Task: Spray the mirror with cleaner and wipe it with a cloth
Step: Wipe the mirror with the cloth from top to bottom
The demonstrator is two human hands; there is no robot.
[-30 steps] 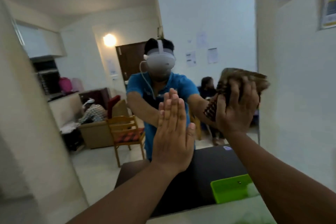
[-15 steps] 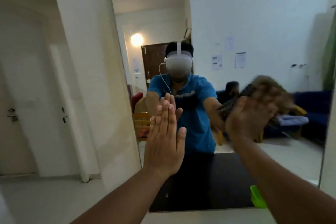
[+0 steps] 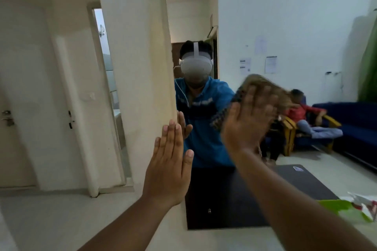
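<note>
Compared with half a second ago, the view has swung further left: the mirror (image 3: 285,26) now fills only the right part of the picture, its left edge running down beside a cream wall (image 3: 132,67), and more of the hallway with its white doors (image 3: 24,98) shows on the left. Since then the right hand (image 3: 247,121) has stayed high on the glass with the cloth, sitting nearer the reflected figure's shoulder, and the green container (image 3: 344,210) shows more of itself at the lower right.

The left hand (image 3: 169,161) is flat and upright, fingers (image 3: 171,136) straight and close together, holding nothing — it is pressed at the mirror's left edge, where its reflection meets it fingertip to fingertip. The right hand is spread over the brown patterned cloth (image 3: 263,85), palm pushing it against the mirror; the fingers are splayed wide across the fabric, and the cloth bulges out above and to the right of them. Hand and cloth are both blurred.

In the glass a person in a blue shirt (image 3: 204,112) wearing a white headset (image 3: 195,65) reaches forward. Behind, also reflected, another person lies on a blue sofa (image 3: 350,116). A dark mat (image 3: 244,195) lies on the pale surface below the mirror, with the green container just to its right, crumpled white wrapping at its edge.
</note>
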